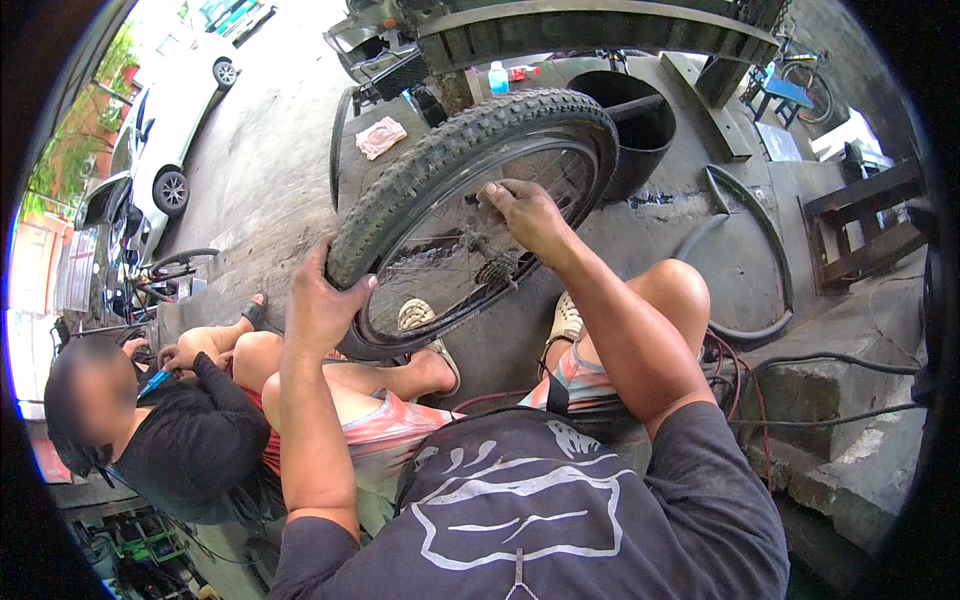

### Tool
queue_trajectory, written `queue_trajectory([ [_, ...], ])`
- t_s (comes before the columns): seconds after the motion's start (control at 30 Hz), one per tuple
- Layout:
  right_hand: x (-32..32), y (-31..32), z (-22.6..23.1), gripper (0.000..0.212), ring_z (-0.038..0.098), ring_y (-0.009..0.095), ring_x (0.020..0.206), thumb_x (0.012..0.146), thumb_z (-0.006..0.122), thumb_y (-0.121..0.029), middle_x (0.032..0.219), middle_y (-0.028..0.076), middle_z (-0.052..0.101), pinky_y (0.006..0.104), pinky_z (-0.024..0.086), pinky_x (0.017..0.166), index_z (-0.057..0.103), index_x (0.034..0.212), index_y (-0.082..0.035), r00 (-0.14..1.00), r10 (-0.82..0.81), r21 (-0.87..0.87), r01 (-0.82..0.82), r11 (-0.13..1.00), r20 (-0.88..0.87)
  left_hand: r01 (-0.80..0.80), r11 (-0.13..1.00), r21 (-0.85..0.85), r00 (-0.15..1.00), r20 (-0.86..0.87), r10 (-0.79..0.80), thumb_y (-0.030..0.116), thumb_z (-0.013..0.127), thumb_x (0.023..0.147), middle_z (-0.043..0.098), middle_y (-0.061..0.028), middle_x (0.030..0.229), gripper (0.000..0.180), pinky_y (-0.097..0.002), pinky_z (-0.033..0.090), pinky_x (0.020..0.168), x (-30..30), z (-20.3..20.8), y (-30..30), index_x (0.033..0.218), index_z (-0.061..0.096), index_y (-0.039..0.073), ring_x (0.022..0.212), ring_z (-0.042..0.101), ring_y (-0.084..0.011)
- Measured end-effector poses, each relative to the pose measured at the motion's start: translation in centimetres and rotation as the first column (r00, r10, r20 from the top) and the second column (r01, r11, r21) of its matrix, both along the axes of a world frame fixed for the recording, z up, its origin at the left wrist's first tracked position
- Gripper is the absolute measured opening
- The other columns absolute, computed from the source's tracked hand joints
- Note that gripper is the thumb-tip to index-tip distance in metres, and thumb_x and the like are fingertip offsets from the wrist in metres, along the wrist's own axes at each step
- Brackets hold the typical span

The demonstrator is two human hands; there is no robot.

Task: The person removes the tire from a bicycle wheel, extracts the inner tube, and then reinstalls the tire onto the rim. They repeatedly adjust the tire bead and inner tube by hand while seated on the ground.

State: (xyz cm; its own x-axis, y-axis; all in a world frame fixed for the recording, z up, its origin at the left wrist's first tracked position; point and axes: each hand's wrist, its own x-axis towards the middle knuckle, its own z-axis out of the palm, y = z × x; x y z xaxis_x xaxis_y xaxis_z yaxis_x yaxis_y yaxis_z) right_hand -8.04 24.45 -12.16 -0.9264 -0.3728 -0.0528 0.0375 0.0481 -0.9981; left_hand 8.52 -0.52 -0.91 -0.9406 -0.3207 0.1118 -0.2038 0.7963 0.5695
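A bicycle wheel (400, 215) with a knobby black tyre, thin spokes and a rear sprocket cluster (497, 270) is tilted up in front of my knees. My left hand (328, 305) is closed around the tyre at the wheel's left side, thumb over the near sidewall. My right hand (532, 215) is over the spokes, inside the upper right part of the rim. Its fingers are curled together; what they hold, if anything, is hidden.
A black tub (640, 130) stands behind the wheel. A loose inner tube (788, 265) lies at right, near cables (830, 362). A pink cloth (381, 138) and blue bottle (498, 78) are farther back. At left, a person (190, 440) sits close, holding something blue.
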Motion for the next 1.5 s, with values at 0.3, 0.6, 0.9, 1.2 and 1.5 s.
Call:
queue_trajectory([
  [0.3, -2.2, -0.2, -1.8, 0.042, 0.069, 0.021, 0.11, 0.111, 0.064, -0.027, 0.124, 0.016, 0.078, 0.0362, 0.052, 0.103, 0.068, 0.143, 0.0, 0.981, 0.194, 0.042, -0.194, 0.98, 0.02, 0.104, 0.992, 0.074, 0.994, -0.053, -0.1, 0.011, 0.089, 0.084, 0.08, -0.0183, 0.116, 0.057, -0.0381, 0.057, 0.097, -1.4, -1.0, -2.2, 0.133, 0.067, -0.006, 0.103, 0.075, -0.025],
  [0.6, -2.4, -0.9, -2.1, 0.055, 0.067, 0.038, 0.133, 0.106, 0.068, -0.024, 0.143, 0.03, 0.068, 0.0428, 0.05, 0.114, 0.056, 0.154, 0.0, 0.973, 0.223, 0.058, -0.219, 0.974, -0.056, 0.093, 0.994, -0.06, 0.966, -0.238, -0.104, 0.035, 0.091, 0.089, 0.075, -0.0224, 0.127, 0.07, -0.0416, 0.054, 0.105, -3.0, -2.4, -3.8, 0.141, 0.063, -0.004, 0.118, 0.072, -0.0302],
  [0.9, -2.6, -2.8, -3.1, 0.082, 0.059, 0.042, 0.143, 0.104, 0.071, -0.024, 0.156, 0.033, 0.056, 0.0438, 0.047, 0.119, 0.028, 0.17, -0.001, 0.953, 0.287, 0.112, -0.276, 0.955, -0.094, 0.024, 0.992, -0.127, 0.959, -0.277, -0.059, 0.04, 0.075, 0.104, 0.075, -0.0236, 0.128, 0.061, -0.0433, 0.052, 0.107, -4.7, -4.5, -6.2, 0.144, 0.063, -0.005, 0.117, 0.07, -0.0331],
  [1.2, -1.9, -3.7, -3.5, 0.098, 0.048, 0.044, 0.152, 0.097, 0.078, -0.03, 0.16, 0.037, 0.048, 0.0429, 0.038, 0.126, 0.023, 0.17, 0.003, 0.958, 0.261, 0.153, -0.241, 0.958, -0.122, 0.026, 0.975, -0.222, 0.971, -0.228, -0.078, 0.04, 0.07, 0.108, 0.076, -0.0198, 0.119, 0.053, -0.0425, 0.052, 0.1, -5.2, -4.3, -6.6, 0.138, 0.066, -0.003, 0.107, 0.069, -0.0306],
  [1.5, -0.8, -2.7, -3.3, 0.103, 0.051, 0.044, 0.15, 0.093, 0.08, -0.031, 0.159, 0.037, 0.05, 0.0424, 0.039, 0.126, 0.02, 0.172, 0.001, 0.947, 0.31, 0.168, -0.295, 0.941, -0.077, 0.024, 0.979, -0.203, 0.969, -0.236, -0.073, 0.04, 0.07, 0.108, 0.075, -0.0185, 0.12, 0.053, -0.041, 0.051, 0.101, -5.2, -4.5, -6.6, 0.139, 0.064, -0.003, 0.108, 0.068, -0.0292],
])
